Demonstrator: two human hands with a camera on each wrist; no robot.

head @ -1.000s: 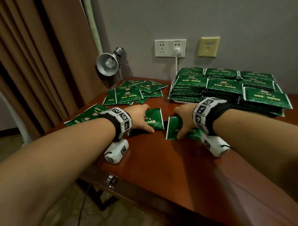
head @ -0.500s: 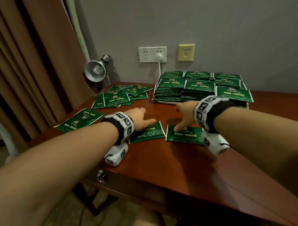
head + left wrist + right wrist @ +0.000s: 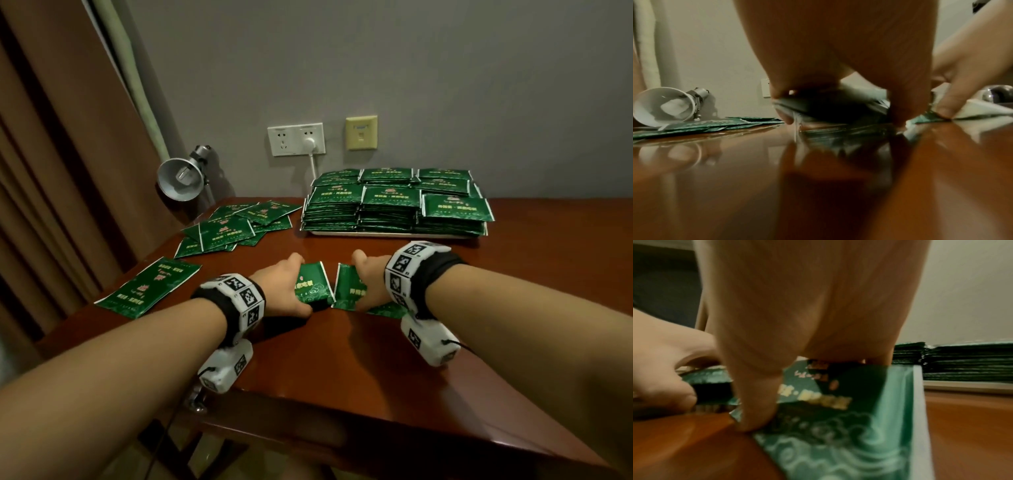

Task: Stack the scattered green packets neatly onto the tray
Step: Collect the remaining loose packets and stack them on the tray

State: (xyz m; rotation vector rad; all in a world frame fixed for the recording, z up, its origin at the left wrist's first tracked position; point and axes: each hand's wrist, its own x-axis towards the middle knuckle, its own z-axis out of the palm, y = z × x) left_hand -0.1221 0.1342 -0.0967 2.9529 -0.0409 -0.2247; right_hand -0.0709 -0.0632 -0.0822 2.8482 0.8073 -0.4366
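In the head view my left hand (image 3: 295, 287) grips a small bundle of green packets (image 3: 313, 284) at the middle of the brown table, thumb at its far edge and fingers at its near edge. Right beside it my right hand (image 3: 363, 283) grips another green packet (image 3: 346, 289), tilted up at its inner edge. The left wrist view shows the fingers (image 3: 784, 113) pinching the bundle (image 3: 830, 112). In the right wrist view the thumb (image 3: 758, 402) presses on the packet (image 3: 849, 426). The white tray (image 3: 394, 234) at the back carries tall packet stacks (image 3: 390, 205).
Loose green packets (image 3: 233, 228) lie spread at the table's back left, and one more (image 3: 150, 287) lies near the left edge. A metal lamp (image 3: 180, 178) stands in the back left corner by the curtain. A plug's cord hangs from the wall socket (image 3: 296, 138).
Half a second ago both hands reached flatter over packets lying on the table. Now the fingers have curled round them and the packets' inner edges tilt up.
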